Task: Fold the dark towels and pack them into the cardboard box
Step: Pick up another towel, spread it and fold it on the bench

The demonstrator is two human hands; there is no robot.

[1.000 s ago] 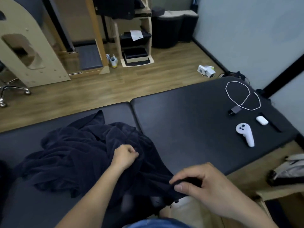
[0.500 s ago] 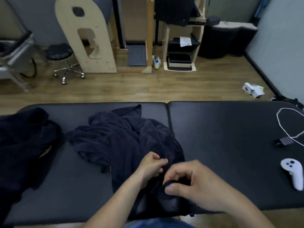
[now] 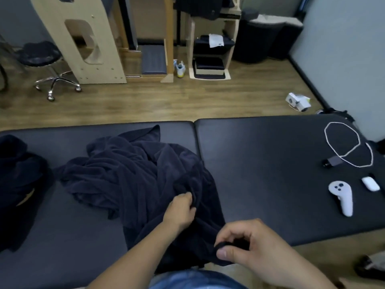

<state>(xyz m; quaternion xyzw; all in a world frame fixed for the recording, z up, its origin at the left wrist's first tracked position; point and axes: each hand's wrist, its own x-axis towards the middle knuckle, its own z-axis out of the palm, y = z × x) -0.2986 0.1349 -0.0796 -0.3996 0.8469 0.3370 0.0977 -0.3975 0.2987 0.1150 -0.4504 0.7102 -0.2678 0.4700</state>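
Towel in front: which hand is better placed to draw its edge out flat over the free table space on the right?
Right, probably. The right hand pinches the towel at its near edge, next to open table on that side; the left hand grips bunched cloth in the middle.

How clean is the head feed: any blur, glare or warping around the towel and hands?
Head view: dim, flat light, no strong glare; dark towel barely separates from the black table; table edges bow from wide-angle distortion; left hand and right hand slightly soft.
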